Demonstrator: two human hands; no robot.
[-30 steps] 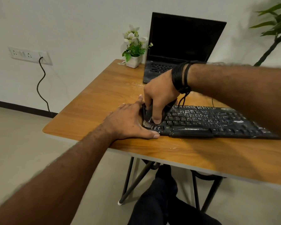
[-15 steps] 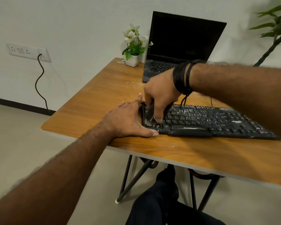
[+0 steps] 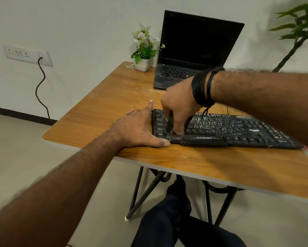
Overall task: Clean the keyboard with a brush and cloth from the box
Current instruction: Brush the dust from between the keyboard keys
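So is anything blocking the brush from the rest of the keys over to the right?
Nothing visible does. The right hand holds the brush near the keyboard's left end, and the keys rightward lie bare. The left hand rests flat against that left end, outside the path.

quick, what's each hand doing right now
Left hand: open, flat against the black keyboard's end.
Right hand: gripping a small dark brush on the keys.

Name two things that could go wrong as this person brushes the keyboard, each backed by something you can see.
1. The keyboard lies close to the table's front edge, braced only by the flat left hand at one end; a hard stroke might skew it.
2. The right hand presses the brush down near the Ctrl corner; a keycap could pop loose.
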